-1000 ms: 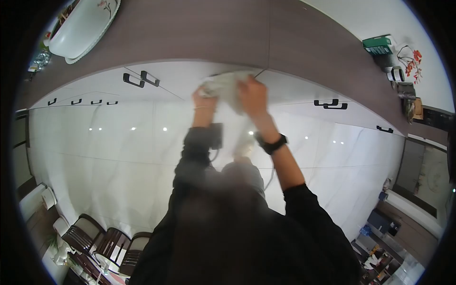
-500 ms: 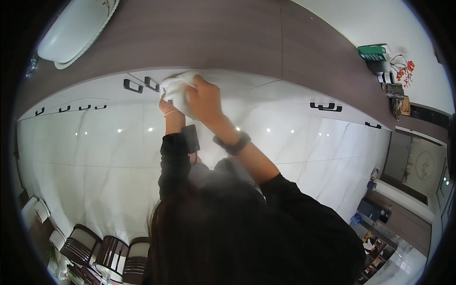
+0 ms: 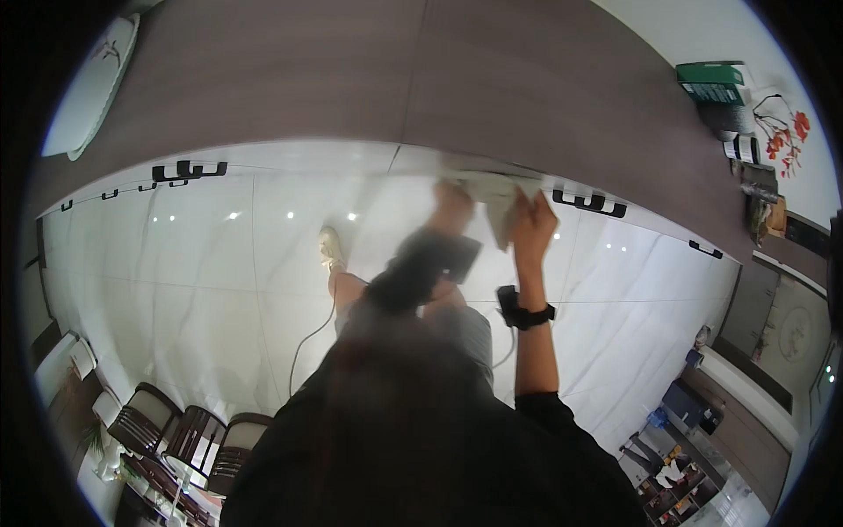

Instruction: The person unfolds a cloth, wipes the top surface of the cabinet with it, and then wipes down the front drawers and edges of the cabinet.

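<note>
Cloth (image 3: 500,209) in the head view, at the front edge of a brown countertop (image 3: 290,79). Far left, a white basin (image 3: 88,98), contents hidden. The cloth stretches left to right, one corner drooping towards the wearer; it looks pale and limp. The right hand (image 3: 534,230) pinches its right end; the left hand (image 3: 451,209), blurred, meets the other, grip unclear.

Your left hand (image 3: 454,207) is smeared by blur, so you can't tell how its fingers meet the cloth (image 3: 502,221), itself soft-edged. The black device (image 3: 458,260) near that wrist blurs too. Your right foot is hidden. The view's dark rim cuts off the white basin (image 3: 90,98); print on the green box (image 3: 713,83) is illegibly small.
</note>
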`<state>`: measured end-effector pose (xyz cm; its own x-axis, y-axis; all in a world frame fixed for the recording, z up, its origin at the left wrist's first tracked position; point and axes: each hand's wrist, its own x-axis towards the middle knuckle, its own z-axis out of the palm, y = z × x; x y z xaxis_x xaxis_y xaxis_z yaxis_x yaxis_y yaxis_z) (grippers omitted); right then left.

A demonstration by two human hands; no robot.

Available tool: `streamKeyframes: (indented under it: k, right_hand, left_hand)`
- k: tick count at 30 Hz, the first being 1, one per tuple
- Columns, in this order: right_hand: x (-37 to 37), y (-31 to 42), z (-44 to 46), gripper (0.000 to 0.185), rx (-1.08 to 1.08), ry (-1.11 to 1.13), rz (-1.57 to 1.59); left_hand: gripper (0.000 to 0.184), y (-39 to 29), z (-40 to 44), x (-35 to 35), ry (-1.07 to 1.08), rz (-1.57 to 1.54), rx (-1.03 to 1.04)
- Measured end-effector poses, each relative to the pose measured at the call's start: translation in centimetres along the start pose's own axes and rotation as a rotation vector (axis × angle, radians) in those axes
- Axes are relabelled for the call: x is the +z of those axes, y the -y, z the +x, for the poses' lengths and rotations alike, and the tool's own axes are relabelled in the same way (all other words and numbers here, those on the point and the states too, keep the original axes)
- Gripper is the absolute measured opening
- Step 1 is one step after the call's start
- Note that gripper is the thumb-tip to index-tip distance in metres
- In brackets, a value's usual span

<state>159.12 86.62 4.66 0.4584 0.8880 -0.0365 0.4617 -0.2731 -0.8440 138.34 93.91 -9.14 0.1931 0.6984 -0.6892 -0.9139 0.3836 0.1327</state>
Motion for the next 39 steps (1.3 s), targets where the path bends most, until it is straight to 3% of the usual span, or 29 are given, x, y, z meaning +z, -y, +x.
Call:
streamKeyframes:
  k: [1,2,3,5,11,12,13,14,15,17,18,20,23,24,26,27,29,32,34,36,38,39]
  right_hand:
    - [-1.2,-1.4,0.8,0.016,0.041,-0.035,0.03]
    - [-2.3,-2.8,1.5,0.016,-0.05,-0.11,0.012]
    - [-3.6,-4.7,2.1,0.016,-0.004,-0.073,-0.253]
    - [-2.5,-5.4,1.9,0.02,0.034,-0.095,-0.303]
    - [3.6,-8.9,2.6,0.028,0.096,0.146,-0.362]
    - [5.7,-12.8,2.7,0.029,-0.122,0.166,-0.377]
    - [8.4,-11.1,2.2,0.029,0.007,0.208,-0.378]
    - [11.2,-11.3,1.5,0.028,-0.229,0.225,-0.436]
    - [14.3,-8.2,0.5,0.03,-0.208,0.257,-0.266]
    - [20.7,-5.8,-1.2,0.036,-0.257,0.318,-0.257]
    - [24.2,-4.9,-2.0,0.031,-0.391,0.32,-0.289]
    - [30.0,1.4,-4.1,0.025,-0.282,0.451,-0.187]
    - [37.5,9.6,-6.4,0.024,-0.402,0.495,0.079]
    - [40.1,11.2,-7.3,0.023,-0.479,0.424,0.127]
    - [42.5,14.4,-8.5,0.02,-0.385,0.437,0.222]
    - [43.0,14.7,-9.0,0.019,-0.337,0.438,0.238]
    - [42.1,14.3,-8.9,0.019,-0.295,0.462,0.214]
    - [38.2,12.1,-7.5,0.026,-0.213,0.512,0.257]
    - [33.7,10.2,-6.4,0.03,-0.128,0.547,0.213]
    - [28.2,6.7,-5.4,0.022,-0.056,0.545,0.227]
    - [20.3,7.6,-4.4,0.016,0.356,0.432,0.599]
    - [18.5,5.0,-3.9,0.014,0.189,0.384,0.337]
  left_hand:
    - [0.029,2.0,1.2,-0.3,-0.001,0.04,-0.011]
    - [0.028,3.7,2.4,-0.9,-0.002,0.078,-0.018]
    - [0.028,5.2,3.7,-1.6,-0.004,0.124,-0.017]
    - [0.026,7.0,5.6,-3.3,-0.015,0.212,0.002]
    - [0.021,5.7,10.1,-8.0,-0.083,0.459,0.135]
    - [0.021,4.1,10.5,-8.9,-0.096,0.488,0.17]
    - [0.02,2.1,10.9,-10.0,-0.114,0.504,0.211]
    - [0.019,-0.1,11.4,-11.1,-0.133,0.524,0.251]
    - [0.019,-2.6,11.7,-12.4,-0.153,0.534,0.296]
    - [0.017,-8.9,12.1,-15.4,-0.198,0.533,0.402]
    - [0.017,-12.2,12.2,-16.8,-0.217,0.522,0.453]
    - [0.016,-19.2,11.8,-19.8,-0.248,0.487,0.574]
    - [0.015,-30.4,9.7,-23.0,-0.249,0.52,0.808]
    - [0.014,-32.8,6.3,-20.8,-0.407,0.922,0.938]
    - [0.018,-37.7,5.9,-21.2,-0.194,0.376,0.862]
    - [0.021,-38.4,5.5,-21.4,-0.195,0.551,0.934]
    - [0.022,-37.5,5.7,-21.6,-0.375,0.771,0.938]
    - [0.023,-31.7,6.9,-20.1,-0.445,0.847,0.941]
    - [0.023,-26.0,7.7,-18.0,-0.42,0.879,0.904]
    - [0.024,-19.0,8.3,-15.3,-0.379,0.919,0.857]
    - [0.024,-11.7,8.5,-12.0,-0.308,0.976,0.794]
    - [0.025,-7.8,8.2,-10.2,-0.267,1.013,0.758]
